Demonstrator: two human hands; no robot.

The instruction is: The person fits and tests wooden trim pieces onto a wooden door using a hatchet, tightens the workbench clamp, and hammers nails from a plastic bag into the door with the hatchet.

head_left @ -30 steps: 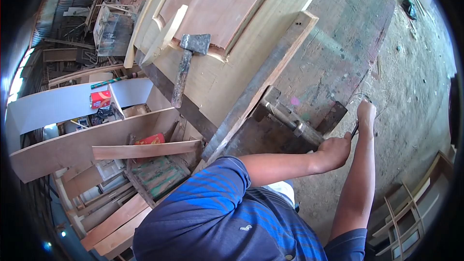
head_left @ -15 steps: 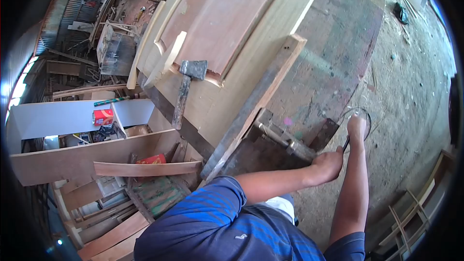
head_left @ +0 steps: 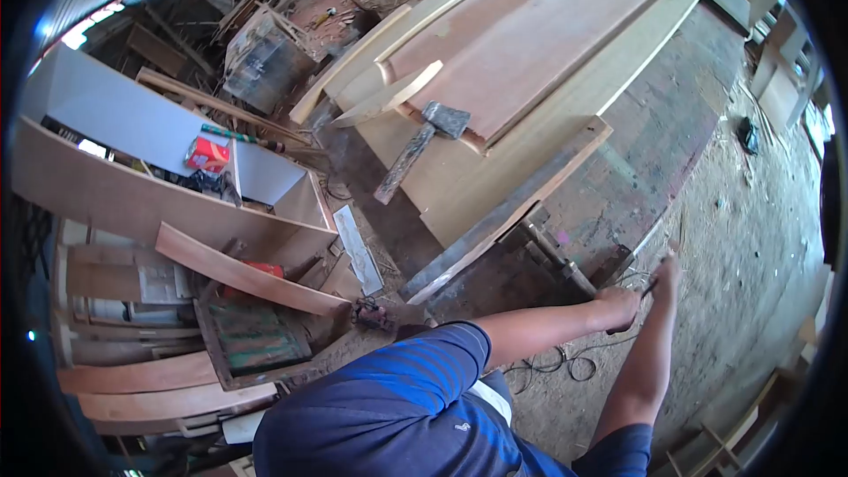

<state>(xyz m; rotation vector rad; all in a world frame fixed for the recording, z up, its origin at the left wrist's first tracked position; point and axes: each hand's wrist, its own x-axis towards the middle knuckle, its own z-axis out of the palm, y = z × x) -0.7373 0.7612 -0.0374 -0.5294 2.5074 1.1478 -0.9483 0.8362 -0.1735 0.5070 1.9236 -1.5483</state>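
Observation:
My left hand (head_left: 621, 306) is closed at the outer end of a metal bench vise (head_left: 558, 258), gripping a dark rod that looks like the vise handle (head_left: 650, 286). Just up and to the right, my right hand (head_left: 668, 274) is closed around the other part of this rod. The vise sits at the near end of a worn workbench (head_left: 654, 159). Beside it, a wooden strip (head_left: 530, 199) crosses the end of a large framed wooden panel (head_left: 530, 44). A hammer (head_left: 446, 120) with a worn wooden handle lies on the panel, by a curved pale wood piece (head_left: 393, 97).
To the left stands an open wooden case (head_left: 132, 185) holding a red box (head_left: 208, 155). A curved wooden slat (head_left: 247, 269) lies across things below it. A dark cord (head_left: 574, 362) loops on the dusty ground under my arms. Wooden lattice frames (head_left: 733, 442) stand at lower right.
My right hand has come down closer to my left hand, and the rod between them has tilted. The camera view has turned, so the bench and panel appear shifted right.

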